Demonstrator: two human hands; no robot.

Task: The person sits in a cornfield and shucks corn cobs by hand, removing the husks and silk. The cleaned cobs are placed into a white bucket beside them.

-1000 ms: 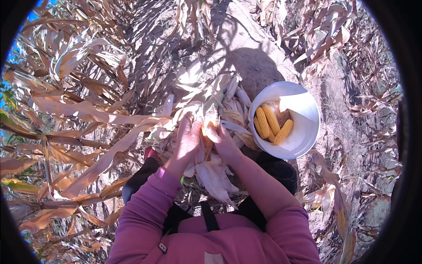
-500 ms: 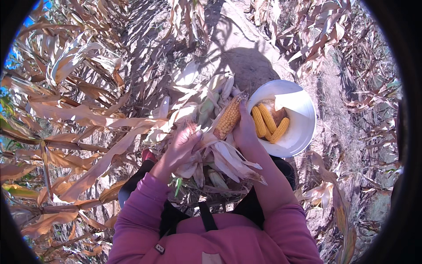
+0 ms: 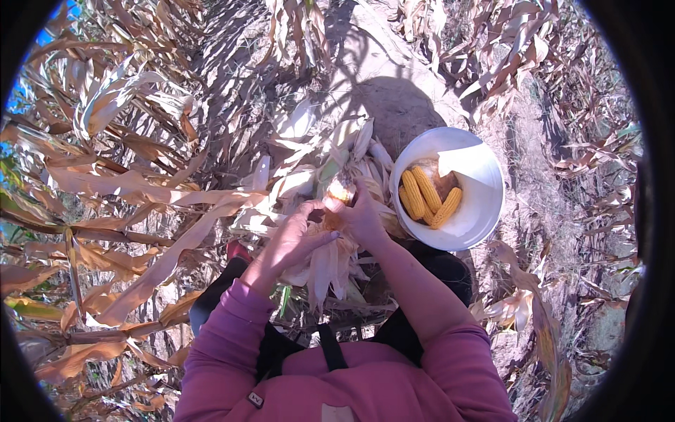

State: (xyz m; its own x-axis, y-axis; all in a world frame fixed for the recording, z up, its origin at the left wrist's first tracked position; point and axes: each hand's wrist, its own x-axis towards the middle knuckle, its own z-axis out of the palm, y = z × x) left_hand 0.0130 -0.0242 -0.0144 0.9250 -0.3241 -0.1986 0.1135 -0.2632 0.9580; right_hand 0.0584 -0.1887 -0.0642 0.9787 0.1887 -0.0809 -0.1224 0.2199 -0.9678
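Observation:
A corn cob (image 3: 340, 190) with its husk peeled back is in front of me, its upper end in sunlight. My right hand (image 3: 360, 216) is closed round it from the right. From the left, my left hand (image 3: 295, 235) curls its fingers and thumb about the lower part of the same cob, so most of the kernels are hidden. Pale peeled husk (image 3: 327, 271) hangs below both hands. To the right of my right hand stands a white bucket (image 3: 485, 200) with several bare yellow corn cobs (image 3: 427, 188) inside.
A heap of dry husks (image 3: 292, 184) lies just beyond my hands. Dry corn stalks with long leaves (image 3: 151, 190) crowd the left side. More dry plants (image 3: 517, 49) stand at the far right. Bare soil (image 3: 397, 102) in shadow stretches beyond the bucket.
The corn cob has moved left, away from the bucket, and turned so that fewer kernels show. My right hand has moved left with it, and my hands have come together.

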